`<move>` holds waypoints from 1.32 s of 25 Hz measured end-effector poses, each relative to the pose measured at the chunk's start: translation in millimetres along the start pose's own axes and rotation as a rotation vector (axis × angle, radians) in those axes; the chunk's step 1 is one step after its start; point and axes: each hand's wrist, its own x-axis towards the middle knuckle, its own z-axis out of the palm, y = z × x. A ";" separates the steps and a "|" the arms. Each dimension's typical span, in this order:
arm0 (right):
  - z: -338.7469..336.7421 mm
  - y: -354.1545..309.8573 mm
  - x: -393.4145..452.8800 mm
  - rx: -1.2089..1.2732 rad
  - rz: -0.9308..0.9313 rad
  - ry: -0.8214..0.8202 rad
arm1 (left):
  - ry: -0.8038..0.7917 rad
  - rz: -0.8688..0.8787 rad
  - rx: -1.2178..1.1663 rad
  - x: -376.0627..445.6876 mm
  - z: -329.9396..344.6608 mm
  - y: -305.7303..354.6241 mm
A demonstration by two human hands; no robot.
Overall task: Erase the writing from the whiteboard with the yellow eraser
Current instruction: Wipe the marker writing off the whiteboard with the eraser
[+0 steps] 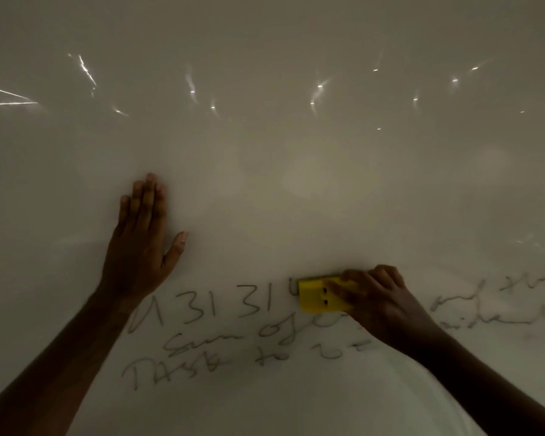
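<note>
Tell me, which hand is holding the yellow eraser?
The right hand grips the yellow eraser on the writing. The left hand holds nothing; it presses flat on the whiteboard.

My eraser [320, 295] is yellow with two dark dots; left of it, writing [214, 328] looks dark grey on the off-white board [296, 184].

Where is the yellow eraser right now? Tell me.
In the head view, the yellow eraser sits lower right of centre on the whiteboard, gripped by the right hand, just right of the written "31 31".
</note>
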 end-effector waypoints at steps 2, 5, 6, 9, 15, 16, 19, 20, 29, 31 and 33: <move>-7.3 9.5 -21.9 -0.024 -0.022 -0.035 | -0.003 -0.004 -0.006 -7.1 -0.6 -9.6; -14.3 17.8 -9.4 -0.042 0.058 0.003 | -0.004 -0.008 -0.016 -9.1 1.0 -10.1; -12.9 15.7 5.1 -0.040 0.105 0.042 | -0.005 -0.004 -0.018 -8.9 1.9 -9.1; -3.5 -5.6 56.7 -0.008 0.174 0.093 | 0.010 0.018 -0.010 -8.9 2.9 -10.9; 4.6 -26.4 22.8 -0.032 -0.026 -0.062 | 0.033 0.070 0.002 -18.1 1.9 -33.2; 0.2 -21.0 7.2 -0.040 -0.029 -0.093 | 0.039 0.064 -0.002 -20.0 2.5 -35.5; -16.5 1.7 -3.9 -0.081 0.116 -0.065 | 0.043 0.042 -0.021 -21.7 3.8 -33.9; -20.1 4.0 8.4 -0.092 0.187 -0.022 | 0.040 0.037 -0.030 -21.9 3.9 -32.7; 10.4 -51.0 11.0 -0.035 0.006 -0.096 | 0.003 0.108 -0.033 -35.2 -3.2 -58.4; 2.4 -39.1 -21.1 -0.062 0.053 -0.114 | 0.002 0.110 -0.039 -38.7 -3.0 -60.1; -4.7 -23.5 -23.6 -0.097 0.163 -0.075 | 0.002 0.107 -0.036 -38.0 -2.8 -57.4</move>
